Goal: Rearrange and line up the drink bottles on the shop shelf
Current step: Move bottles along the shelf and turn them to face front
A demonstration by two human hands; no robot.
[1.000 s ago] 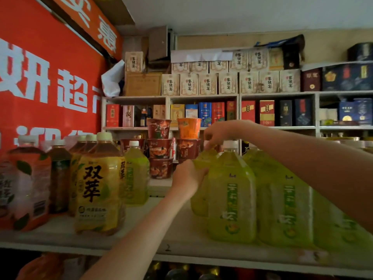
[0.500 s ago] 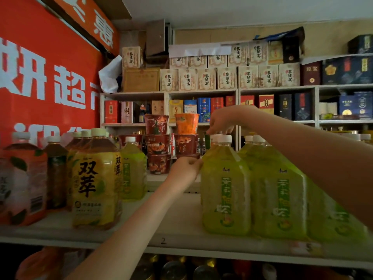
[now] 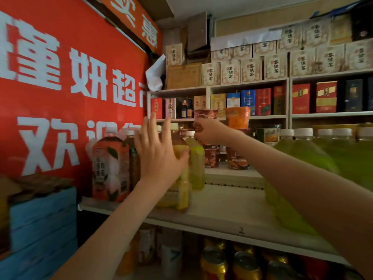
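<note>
Step in hand: squaring the left group on the shelf point(image 3: 222, 209); peach bottle point(image 3: 110, 164) glossy wrap, far left; left hand point(image 3: 159, 156) flat, fingers spread, palm on the yellow bottle point(image 3: 179, 190), smooth clear plastic; green bottle point(image 3: 196, 164) touching it, white cap; right hand point(image 3: 210, 131) curled at that cap, hold blurred, cannot tell; next, probably: push yellow into line, gently; tall, tippy.

A big red banner point(image 3: 66, 81) with white characters covers the left wall. At the back stands a white rack point(image 3: 289, 98), its top stacked with beige cartons point(image 3: 251, 70) and its middle row filled with red and blue gift boxes point(image 3: 263, 101). The ceiling point(image 3: 232, 5) is pale, and the light is dim and flat. Blue crates point(image 3: 42, 225) sit low on the left.
</note>
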